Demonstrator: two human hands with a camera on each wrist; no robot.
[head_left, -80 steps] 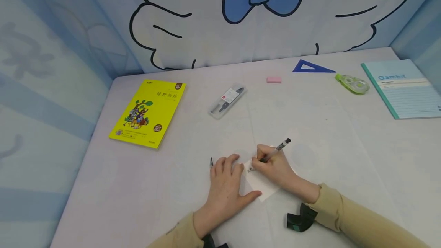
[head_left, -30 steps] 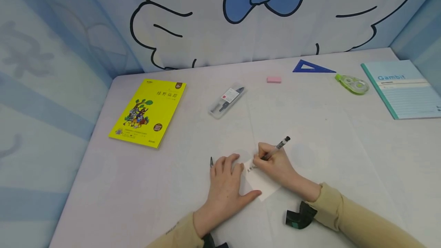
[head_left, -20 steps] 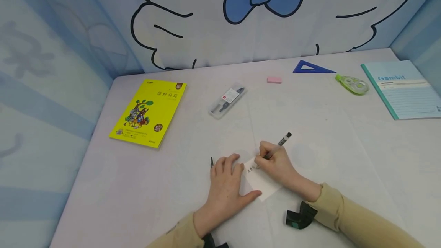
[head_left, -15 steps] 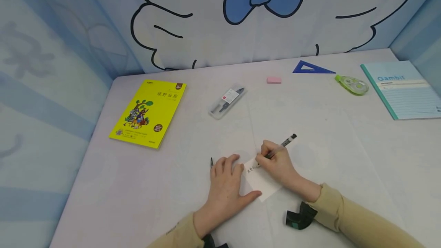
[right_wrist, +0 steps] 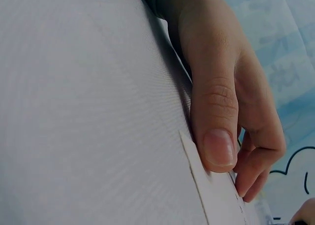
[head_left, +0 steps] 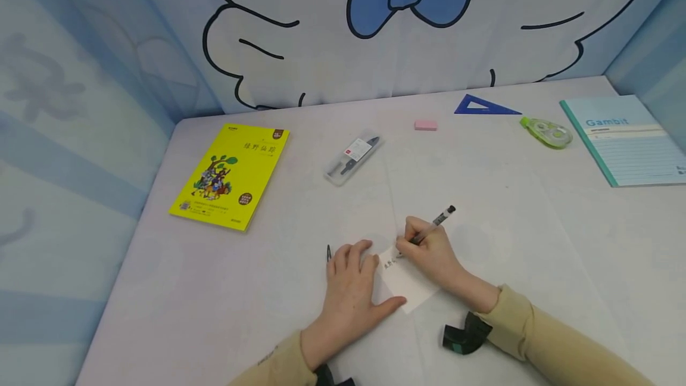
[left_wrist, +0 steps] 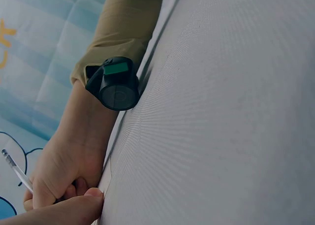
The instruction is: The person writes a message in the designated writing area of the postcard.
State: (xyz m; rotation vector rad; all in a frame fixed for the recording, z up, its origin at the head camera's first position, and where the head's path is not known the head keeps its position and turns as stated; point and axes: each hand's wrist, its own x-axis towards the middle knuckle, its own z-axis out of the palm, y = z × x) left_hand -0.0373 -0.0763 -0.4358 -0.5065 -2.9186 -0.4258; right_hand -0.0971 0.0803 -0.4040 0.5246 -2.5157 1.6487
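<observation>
White tabletop [head_left: 225, 290] under a cartoon backdrop — left hand [head_left: 351, 290] lies flat, fingers spread, pinning a paper slip [head_left: 404, 283]; right hand [head_left: 431, 255] pinches a pen [head_left: 431, 228], tip on the slip.

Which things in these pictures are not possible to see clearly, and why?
- Writing on the paper card: head view, too small to read.
- Pen tip: head view, hidden by the right hand.
- Dark thing beside the left hand: head view, mostly covered.
- Pen: left wrist view, cut off by the edge.
</observation>
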